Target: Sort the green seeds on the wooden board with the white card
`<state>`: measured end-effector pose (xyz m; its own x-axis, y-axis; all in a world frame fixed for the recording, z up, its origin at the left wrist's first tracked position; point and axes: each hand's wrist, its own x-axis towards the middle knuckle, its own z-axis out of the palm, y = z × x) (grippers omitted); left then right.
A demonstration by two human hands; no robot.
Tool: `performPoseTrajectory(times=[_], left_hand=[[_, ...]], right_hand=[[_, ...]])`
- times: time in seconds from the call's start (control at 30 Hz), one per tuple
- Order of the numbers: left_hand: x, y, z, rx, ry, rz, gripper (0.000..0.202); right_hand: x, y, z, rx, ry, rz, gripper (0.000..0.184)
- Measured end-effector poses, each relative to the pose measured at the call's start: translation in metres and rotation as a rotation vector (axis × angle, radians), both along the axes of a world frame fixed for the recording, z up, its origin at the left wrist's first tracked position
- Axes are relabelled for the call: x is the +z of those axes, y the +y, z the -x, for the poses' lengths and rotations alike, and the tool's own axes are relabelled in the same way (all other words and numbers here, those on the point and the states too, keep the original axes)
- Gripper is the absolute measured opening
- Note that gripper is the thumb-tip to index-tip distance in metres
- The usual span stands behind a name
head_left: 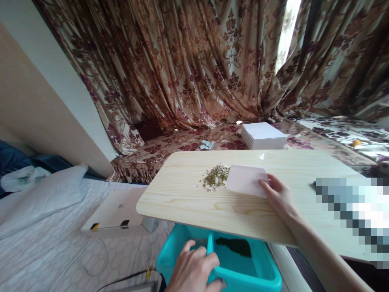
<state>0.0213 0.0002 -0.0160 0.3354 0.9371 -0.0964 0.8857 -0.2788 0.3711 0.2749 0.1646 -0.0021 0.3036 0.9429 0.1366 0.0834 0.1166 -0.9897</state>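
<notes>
My right hand (278,194) is closed on the right edge of a pale, flat plastic scraper (245,179), fingers and thumb pinching it. The scraper lies low over the wooden tabletop (182,207), its left edge touching a loose pile of small green-brown seeds or dried bits mixed with white grains (215,177). Below the table's near edge is a turquoise two-compartment bin (240,272). A dark green clump (235,245) lies in its right compartment. Over the bin's near side and divider, my left hand (194,267) has its fingers apart and slightly bent, holding nothing visible.
A white box (263,136) stands behind the table on a patterned seat. Another pale box (118,211) is left of the table on the bed. A blurred-out device (355,215) sits at the table's right. Floral curtains (182,61) hang behind; a cable (127,278) runs lower left.
</notes>
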Motion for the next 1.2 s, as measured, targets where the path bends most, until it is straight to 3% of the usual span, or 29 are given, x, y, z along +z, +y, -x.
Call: performPoseTrajectory(times=[0.77, 1.2], left_hand=[[0.003, 0.007, -0.002, -0.052, 0.067, 0.053, 0.025], [-0.004, 0.002, 0.002, -0.017, 0.005, 0.003, 0.024]], right_hand=[[-0.014, 0.006, 0.000, 0.012, 0.004, -0.117, 0.031], [-0.012, 0.005, -0.001, -0.006, -0.036, -0.084, 0.031]])
